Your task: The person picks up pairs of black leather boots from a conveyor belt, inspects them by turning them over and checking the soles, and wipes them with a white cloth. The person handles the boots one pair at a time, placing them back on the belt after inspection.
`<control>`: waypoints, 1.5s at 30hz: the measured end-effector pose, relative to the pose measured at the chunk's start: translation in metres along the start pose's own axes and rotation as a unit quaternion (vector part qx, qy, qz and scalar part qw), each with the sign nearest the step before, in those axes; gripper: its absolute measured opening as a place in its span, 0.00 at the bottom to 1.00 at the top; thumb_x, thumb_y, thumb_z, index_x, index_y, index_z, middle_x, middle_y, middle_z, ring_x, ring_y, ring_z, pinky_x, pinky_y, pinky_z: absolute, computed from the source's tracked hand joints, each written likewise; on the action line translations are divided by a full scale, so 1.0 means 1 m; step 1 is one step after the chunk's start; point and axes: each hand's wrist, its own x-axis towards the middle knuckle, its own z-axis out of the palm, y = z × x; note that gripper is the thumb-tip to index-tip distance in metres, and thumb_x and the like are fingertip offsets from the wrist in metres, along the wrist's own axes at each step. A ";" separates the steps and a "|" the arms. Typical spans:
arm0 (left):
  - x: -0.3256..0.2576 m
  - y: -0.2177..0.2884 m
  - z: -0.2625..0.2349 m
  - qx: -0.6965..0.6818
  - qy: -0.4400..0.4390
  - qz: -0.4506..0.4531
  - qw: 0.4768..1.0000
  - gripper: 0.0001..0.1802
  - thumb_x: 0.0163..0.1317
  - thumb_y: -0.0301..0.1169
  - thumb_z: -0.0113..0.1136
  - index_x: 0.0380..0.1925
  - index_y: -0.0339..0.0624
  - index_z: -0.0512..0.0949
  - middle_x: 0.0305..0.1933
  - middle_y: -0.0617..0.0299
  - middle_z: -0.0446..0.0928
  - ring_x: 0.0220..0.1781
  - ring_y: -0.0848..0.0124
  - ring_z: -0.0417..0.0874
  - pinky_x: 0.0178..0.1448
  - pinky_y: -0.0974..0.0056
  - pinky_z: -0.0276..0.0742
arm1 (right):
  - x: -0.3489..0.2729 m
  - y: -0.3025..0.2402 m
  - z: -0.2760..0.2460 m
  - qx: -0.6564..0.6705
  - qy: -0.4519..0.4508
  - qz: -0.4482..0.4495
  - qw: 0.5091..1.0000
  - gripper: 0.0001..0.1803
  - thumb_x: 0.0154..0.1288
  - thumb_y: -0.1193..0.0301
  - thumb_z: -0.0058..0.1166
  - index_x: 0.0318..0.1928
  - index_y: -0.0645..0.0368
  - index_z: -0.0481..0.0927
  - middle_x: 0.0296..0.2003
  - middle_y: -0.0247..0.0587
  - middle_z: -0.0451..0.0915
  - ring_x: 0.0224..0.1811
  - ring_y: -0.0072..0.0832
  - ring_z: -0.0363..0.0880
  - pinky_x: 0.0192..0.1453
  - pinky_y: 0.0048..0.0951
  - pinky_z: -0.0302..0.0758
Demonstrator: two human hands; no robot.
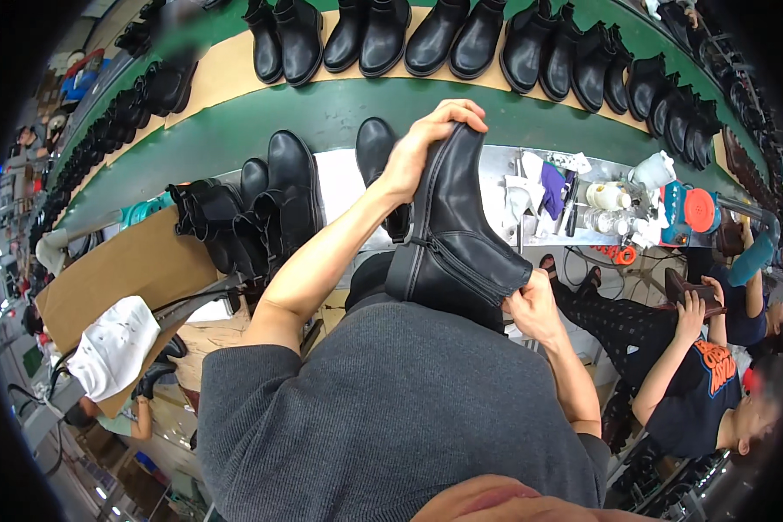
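Observation:
A black leather ankle boot (458, 202) is held up in front of my chest, its toe pointing away and its shaft slanting down to the right. My left hand (426, 144) is closed around the toe end. At the shaft's top edge, my right hand (535, 306) pinches the boot close to the end of the side zip (463, 264). Whether the fingers hold the zip pull or only the leather, I cannot tell. Behind my left forearm another black boot (375, 146) stands on the bench, partly hidden. Left of that arm are more black boots (292, 178).
Black boots (385, 35) line a green conveyor (339, 103) ahead. Right on the metal bench are clear bottles (607, 197), a purple cloth (552, 188) and a red-and-blue container (689, 211). A white cloth (115, 344) lies on cardboard at left. A co-worker (683, 383) handles a brown shoe at right.

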 end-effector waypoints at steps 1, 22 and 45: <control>-0.001 -0.001 0.006 0.017 0.031 -0.021 0.999 0.25 0.66 0.44 0.35 0.40 0.32 0.75 0.54 0.57 0.67 0.55 0.71 0.68 0.63 0.67 0.60 | 0.003 0.001 0.000 -0.005 -0.006 0.018 1.000 0.12 0.56 0.83 0.41 0.37 0.68 0.79 0.22 0.42 0.79 0.24 0.24 0.77 0.30 0.25 0.73; -0.007 -0.009 0.007 0.055 0.089 -0.023 0.994 0.39 0.70 0.58 0.20 0.33 0.36 0.74 0.47 0.61 0.67 0.50 0.73 0.68 0.60 0.69 0.59 | 0.021 0.027 0.019 -0.152 0.041 -0.225 0.962 0.19 0.56 0.83 0.43 0.49 0.69 0.75 0.43 0.56 0.79 0.46 0.46 0.79 0.52 0.33 0.72; -0.059 -0.016 0.022 0.031 0.138 -0.291 0.946 0.40 0.58 0.42 0.65 0.63 0.32 0.60 0.57 0.51 0.71 0.58 0.68 0.73 0.62 0.65 0.68 | -0.044 -0.037 -0.056 -0.177 -0.081 0.059 0.979 0.15 0.67 0.68 0.47 0.50 0.65 0.75 0.19 0.52 0.72 0.19 0.40 0.73 0.27 0.35 0.69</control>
